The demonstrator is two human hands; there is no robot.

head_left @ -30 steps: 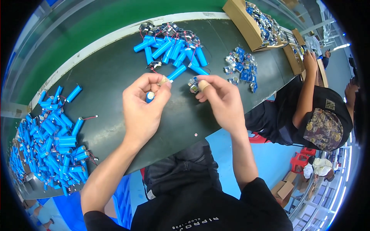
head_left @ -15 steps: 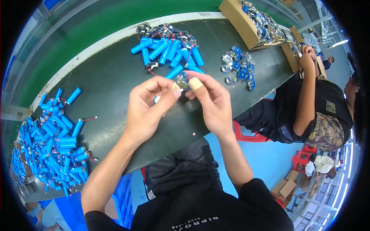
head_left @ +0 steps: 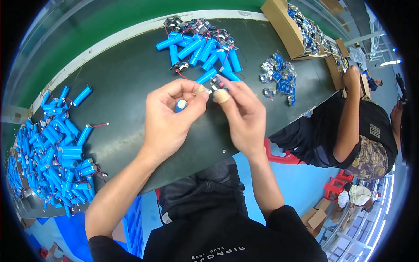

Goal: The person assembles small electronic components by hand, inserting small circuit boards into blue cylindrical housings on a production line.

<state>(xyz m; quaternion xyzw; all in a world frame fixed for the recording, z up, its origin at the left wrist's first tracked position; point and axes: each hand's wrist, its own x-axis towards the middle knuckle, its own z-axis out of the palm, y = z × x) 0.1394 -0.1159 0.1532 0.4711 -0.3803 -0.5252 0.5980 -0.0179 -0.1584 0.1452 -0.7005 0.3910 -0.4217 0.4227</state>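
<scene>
Blue cylindrical battery cell (head_left: 180, 105): glossy shrink-wrap, white end cap facing the camera. Small circuit board (head_left: 214, 83): dark, flat, angular, thin red wire off it. Bench top (head_left: 126, 78) is matte dark green with a pale edge strip.

Around the grip: just beyond the fingertips, a loose pile of same blue cells with boards and red/black leads (head_left: 203, 48). Well off to the left, a bigger heap of blue cells (head_left: 52, 148). Right of the hands, a cluster of small blue parts (head_left: 277, 76); past that, a cardboard box (head_left: 288, 26) full of boards. Another person's arm (head_left: 349, 113) is at the far right, apart from the work. Nothing blocks the view of the grip.

Left hand (head_left: 168, 120): closed on the cell, the cell pinched in the fingers with its cap sticking out, taped thumb tip against the board. Right hand (head_left: 242, 111): closed, pinching the board between taped thumb and forefinger. Cell and board are held above the bench, touching or nearly so; can't tell which.
</scene>
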